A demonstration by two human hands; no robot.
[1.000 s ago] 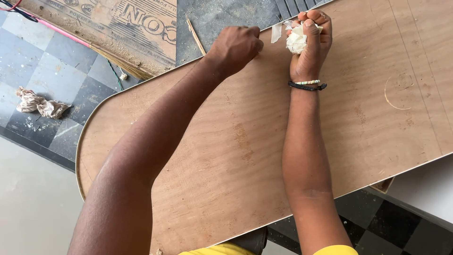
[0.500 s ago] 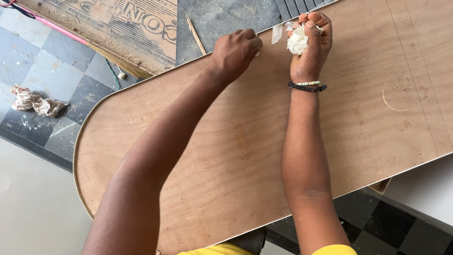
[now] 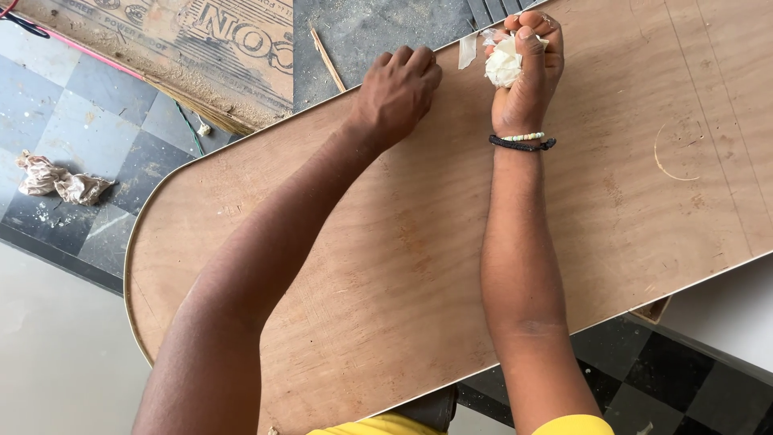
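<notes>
A long plywood board (image 3: 419, 266) with a rounded left end lies under both my arms. My left hand (image 3: 396, 90) rests as a closed fist at the board's far edge; its fingertips curl over the edge and nothing shows in it. My right hand (image 3: 527, 68), with a beaded and a black wristband, is closed around a crumpled white wad (image 3: 504, 63) near the same edge. A short white strip (image 3: 467, 50) lies on the edge between the two hands.
A printed cardboard sheet (image 3: 201, 40) and a thin wooden stick (image 3: 328, 60) lie on the floor beyond the board. Crumpled pale paper (image 3: 60, 184) sits on the checkered tiles at left. A pencilled arc (image 3: 672, 157) marks the board at right.
My left hand has drawn slightly left, away from the white strip, and stays fisted at the edge. My right hand keeps the wad in the same place.
</notes>
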